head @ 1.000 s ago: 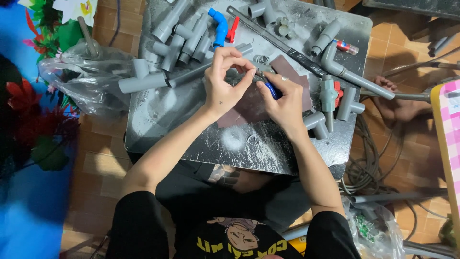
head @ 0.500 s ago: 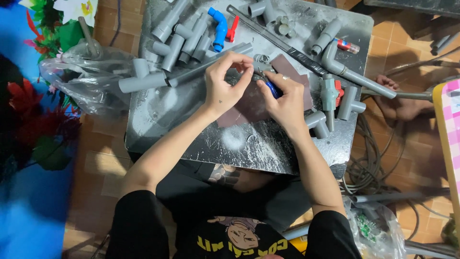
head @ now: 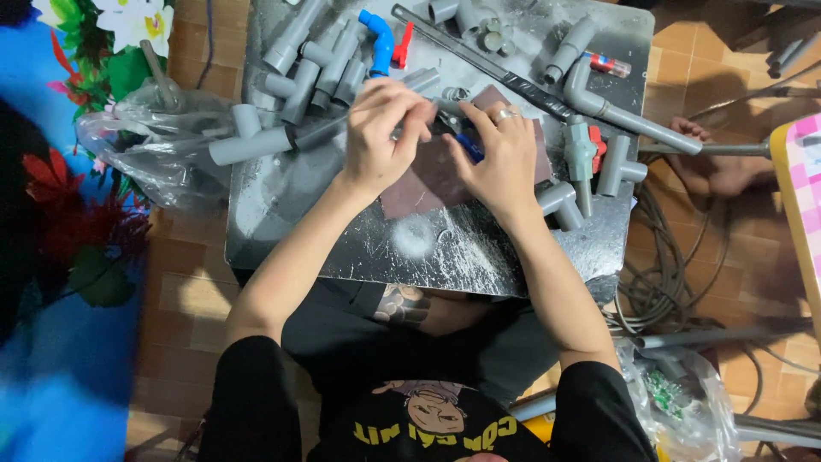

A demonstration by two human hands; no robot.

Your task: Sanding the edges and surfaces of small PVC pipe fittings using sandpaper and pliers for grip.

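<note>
My left hand (head: 385, 133) and my right hand (head: 499, 158) meet over a dark sheet of sandpaper (head: 428, 175) on a scratched metal board (head: 428, 239). My left hand grips the end of a long grey pipe (head: 256, 145) that runs off to the left. The right hand, with a ring on one finger, pinches a small blue-handled tool (head: 469, 147) against the pipe's end. The exact contact point is hidden by my fingers.
Grey pipe fittings (head: 316, 60), a blue elbow (head: 379, 34), a red-handled valve (head: 586, 150) and a long dark bar (head: 479, 56) lie on the board. A plastic bag (head: 145, 145) sits left. Cables (head: 667, 282) and another person's foot (head: 714, 167) are right.
Both hands stay together at the pipe's end with only small finger movements. Nothing else has moved.
</note>
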